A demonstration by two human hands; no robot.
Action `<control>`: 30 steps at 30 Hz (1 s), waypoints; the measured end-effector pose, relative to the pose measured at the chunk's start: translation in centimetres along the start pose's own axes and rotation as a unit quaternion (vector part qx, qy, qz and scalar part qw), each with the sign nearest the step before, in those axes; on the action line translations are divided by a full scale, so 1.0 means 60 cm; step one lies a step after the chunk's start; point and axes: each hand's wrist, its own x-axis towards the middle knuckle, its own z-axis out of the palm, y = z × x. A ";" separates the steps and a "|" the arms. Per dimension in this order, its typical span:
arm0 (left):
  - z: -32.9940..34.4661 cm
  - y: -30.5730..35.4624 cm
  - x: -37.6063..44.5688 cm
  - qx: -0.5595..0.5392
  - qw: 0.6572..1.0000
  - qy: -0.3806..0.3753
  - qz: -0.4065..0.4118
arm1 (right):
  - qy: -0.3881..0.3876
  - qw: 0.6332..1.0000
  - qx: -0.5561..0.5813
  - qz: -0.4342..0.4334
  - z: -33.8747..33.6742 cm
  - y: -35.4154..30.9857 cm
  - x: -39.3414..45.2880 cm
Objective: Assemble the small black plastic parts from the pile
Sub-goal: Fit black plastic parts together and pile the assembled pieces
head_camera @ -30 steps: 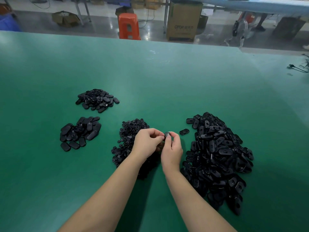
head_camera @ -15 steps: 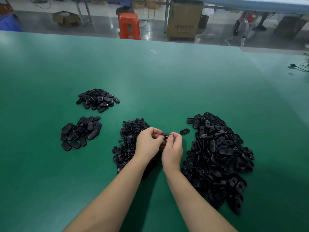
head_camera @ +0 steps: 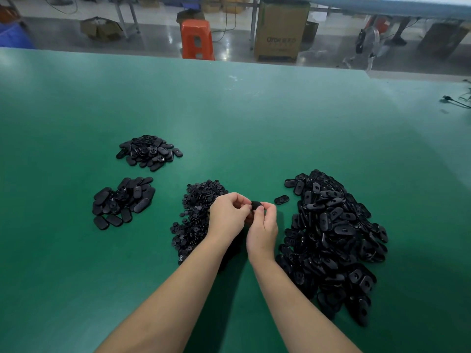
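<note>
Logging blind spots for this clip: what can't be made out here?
- Head view: how the black part fits together; fingers of the left hand and right hand cover it.
- Small-parts pile: near side hidden by the left arm.
- Carton: print blurred.

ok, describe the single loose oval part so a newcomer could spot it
Start at the biggest black pile, on the right of the green table. Just off its upper-left edge, beyond the right hand, one oval part lies flat and alone on bare mat, touching no pile.
</note>
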 end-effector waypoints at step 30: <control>-0.024 -0.016 0.024 0.035 0.998 -0.040 0.023 | -0.026 0.999 0.015 -0.020 0.000 0.008 0.003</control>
